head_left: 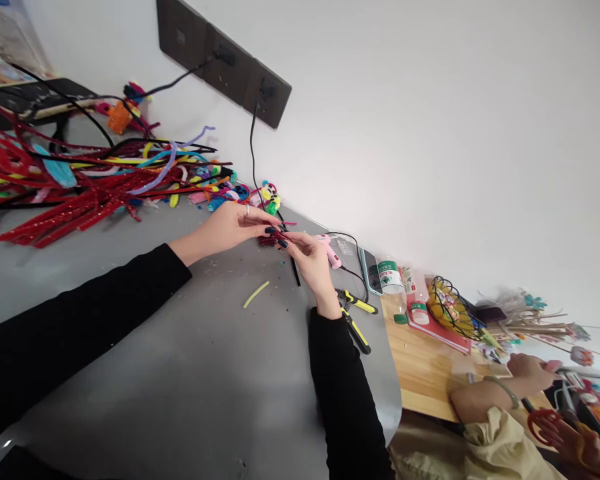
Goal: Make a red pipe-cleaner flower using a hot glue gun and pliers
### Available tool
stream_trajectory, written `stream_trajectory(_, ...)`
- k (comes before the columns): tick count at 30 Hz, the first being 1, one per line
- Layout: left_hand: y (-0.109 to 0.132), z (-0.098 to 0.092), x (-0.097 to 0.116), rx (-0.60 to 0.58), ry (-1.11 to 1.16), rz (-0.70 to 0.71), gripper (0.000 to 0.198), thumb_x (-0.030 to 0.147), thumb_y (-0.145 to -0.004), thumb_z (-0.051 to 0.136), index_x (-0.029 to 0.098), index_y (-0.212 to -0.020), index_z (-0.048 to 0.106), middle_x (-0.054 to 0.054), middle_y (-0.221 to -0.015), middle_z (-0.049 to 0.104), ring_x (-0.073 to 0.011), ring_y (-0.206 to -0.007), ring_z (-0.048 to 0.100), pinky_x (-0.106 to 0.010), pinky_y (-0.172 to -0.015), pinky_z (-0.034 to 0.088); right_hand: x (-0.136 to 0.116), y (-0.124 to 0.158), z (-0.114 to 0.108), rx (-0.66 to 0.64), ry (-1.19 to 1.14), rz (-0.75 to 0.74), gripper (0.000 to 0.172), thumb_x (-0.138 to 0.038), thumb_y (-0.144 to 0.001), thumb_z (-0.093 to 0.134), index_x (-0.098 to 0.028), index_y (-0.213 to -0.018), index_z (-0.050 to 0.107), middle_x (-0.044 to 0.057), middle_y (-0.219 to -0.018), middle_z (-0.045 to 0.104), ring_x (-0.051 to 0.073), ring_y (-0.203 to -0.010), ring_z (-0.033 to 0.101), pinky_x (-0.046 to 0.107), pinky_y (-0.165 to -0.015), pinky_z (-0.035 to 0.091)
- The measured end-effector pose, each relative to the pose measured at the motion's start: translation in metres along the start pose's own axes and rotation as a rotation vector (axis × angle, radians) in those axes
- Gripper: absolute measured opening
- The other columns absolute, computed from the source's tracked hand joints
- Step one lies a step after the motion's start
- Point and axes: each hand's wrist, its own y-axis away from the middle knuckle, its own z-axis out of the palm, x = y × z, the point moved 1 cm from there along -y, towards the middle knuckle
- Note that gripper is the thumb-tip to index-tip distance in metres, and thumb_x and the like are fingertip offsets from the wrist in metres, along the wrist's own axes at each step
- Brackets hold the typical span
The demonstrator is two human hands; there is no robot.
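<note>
1. Fingertip work: a dark red fuzzy piece sits between a person's two hands, over the far side of a grey desk; its exact shape is partly hidden by the fingers.
2. The left hand has a narrow grip, thumb and fingers pinching the red piece; the right hand pinches it from the other side, its grip just as narrow.
3. The piece looks feather-light, soft on the surface and probably bendable with a thin wire inside; it seems unlikely to slip or break, though hard squeezing could flatten the pile; a light pinch near its ends would suit it best.
4. Near the right hand lie a pink glue gun and yellow-and-black pliers; a loose yellow-green stem rests nearer the wearer.
</note>
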Motion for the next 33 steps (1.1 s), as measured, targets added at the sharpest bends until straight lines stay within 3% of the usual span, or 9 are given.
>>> stream_trajectory(6,0.0,0.001,-0.003,0.054,0.047,-0.011,0.026,0.035,-0.077,0.076,0.016,-0.093,0.081,-0.006,-0.094,0.083,-0.0223,-0.086,0.076,-0.036,-0.086,0.062,-0.001,0.003,0.001,0.077,0.144,-0.095,0.039,-0.049,-0.085,0.076,-0.024,-0.114,0.073,0.008,-0.12,0.076,0.02,-0.105,0.072,0.037,-0.099,0.057)
stream_trajectory(10,-0.001,0.0,-0.005,0.076,0.084,-0.034,0.027,0.036,-0.074,0.081,0.016,-0.092,0.08,-0.006,-0.093,0.083,-0.0225,-0.086,0.076,-0.037,-0.086,0.062,-0.005,0.004,0.003,0.17,0.289,-0.253,0.029,-0.041,-0.092,0.069,-0.025,-0.116,0.074,0.008,-0.117,0.077,0.022,-0.105,0.071,0.039,-0.101,0.056)
stream_trajectory(16,-0.002,-0.001,-0.005,0.074,0.097,-0.064,0.029,0.034,-0.073,0.081,0.017,-0.097,0.08,-0.005,-0.094,0.083,-0.0225,-0.087,0.076,-0.037,-0.086,0.063,-0.009,0.005,0.008,0.182,0.464,-0.413,0.023,-0.036,-0.099,0.059,-0.028,-0.108,0.078,0.009,-0.115,0.078,0.025,-0.109,0.07,0.044,-0.106,0.052)
stream_trajectory(33,-0.002,0.003,-0.008,0.114,0.132,-0.094,0.034,0.04,-0.072,0.084,0.016,-0.097,0.081,-0.007,-0.089,0.082,-0.0243,-0.084,0.078,-0.037,-0.084,0.064,0.003,0.002,0.005,0.162,0.602,-0.421,0.032,-0.043,-0.103,0.051,-0.029,-0.11,0.079,0.01,-0.113,0.077,0.025,-0.105,0.07,0.044,-0.101,0.053)
